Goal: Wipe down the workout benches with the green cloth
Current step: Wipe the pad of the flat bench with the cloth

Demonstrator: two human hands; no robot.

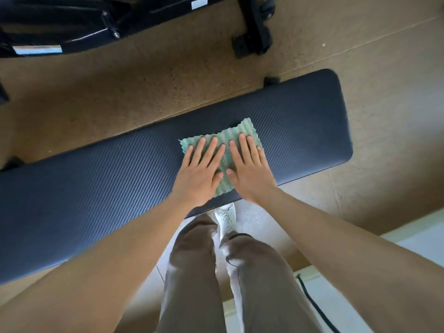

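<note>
- The green cloth (222,152) lies spread flat on the pad of the dark bench (96,188), somewhat right of its middle; its near edge reaches the bench's front edge.
- We press our left hand (200,174) on the cloth's left half, fingers straight and slightly fanned, gripping nothing.
- Our right hand (249,171) does the same on the right half, palm down, fingers flat. Thumbs nearly meet over the centre strip of cloth.
- Both palms overhang the cloth's near edge. We judge the flat two-hand press spreads pressure so the whole rag stays in contact and does not bunch on the ribbed vinyl.
- The bench pad runs diagonally across the view, its right end rounded; a bare stretch of pad lies between cloth and that end, a longer stretch to the left.
- We stand close against the near edge, brown trousers (192,272) and a white shoe (225,216) below the arms.
- Beyond the bench: tan floor (120,92), then a black equipment frame (72,27) well apart at top.
- A dark cord (314,306) trails on the floor at lower right.
</note>
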